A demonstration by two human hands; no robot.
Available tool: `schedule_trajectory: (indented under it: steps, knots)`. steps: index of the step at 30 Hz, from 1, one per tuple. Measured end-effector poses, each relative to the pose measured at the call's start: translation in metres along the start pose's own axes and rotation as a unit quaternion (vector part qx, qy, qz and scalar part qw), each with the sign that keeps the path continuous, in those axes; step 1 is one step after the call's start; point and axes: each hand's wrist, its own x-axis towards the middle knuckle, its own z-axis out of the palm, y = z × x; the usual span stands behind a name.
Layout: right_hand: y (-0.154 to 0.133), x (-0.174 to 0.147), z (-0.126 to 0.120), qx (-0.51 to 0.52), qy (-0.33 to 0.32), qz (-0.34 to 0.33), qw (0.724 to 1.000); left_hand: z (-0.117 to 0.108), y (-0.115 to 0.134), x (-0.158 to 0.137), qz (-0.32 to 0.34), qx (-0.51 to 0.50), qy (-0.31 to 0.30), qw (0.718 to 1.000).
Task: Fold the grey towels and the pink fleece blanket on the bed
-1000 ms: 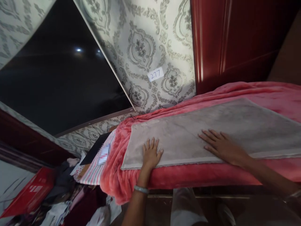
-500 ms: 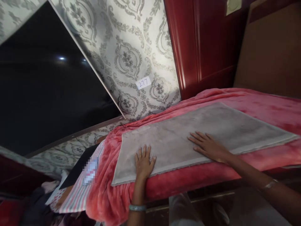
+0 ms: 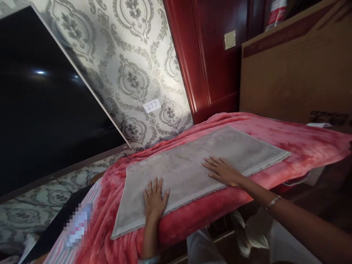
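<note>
A grey rectangular cloth (image 3: 181,172) with pale edges lies spread out flat on a pink-red plush blanket (image 3: 192,216). My left hand (image 3: 155,200) rests palm down near the cloth's left front part, fingers spread. Farther right, my right hand (image 3: 222,171) presses flat on the cloth's middle, its fingers stretched out to the left. Neither hand grips anything. The blanket is bunched in folds at the left and along the wall side.
A large dark screen (image 3: 49,110) leans at the left before patterned wallpaper (image 3: 132,79), which bears a paper label (image 3: 152,106). Behind the blanket's right end stand a dark red panel (image 3: 203,55) and a big cardboard box (image 3: 291,77). Striped fabric (image 3: 59,244) lies at lower left.
The view has turned to the right, showing more of the cardboard box and a bottle on it. Both hands stay flat on the cloth in nearly the same places.
</note>
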Motion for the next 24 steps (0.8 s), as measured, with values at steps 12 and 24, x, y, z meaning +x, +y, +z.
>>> schedule_trajectory:
  steps: [12,24]
  knots:
    - [-0.004,0.000,-0.008,0.010,0.008,-0.008,1.000,0.001,0.000,0.003,-0.002,0.047,-0.003,0.999]
    - [0.006,-0.002,-0.019,0.043,0.004,-0.012,0.999,0.000,-0.004,0.008,0.002,0.059,0.005,0.998]
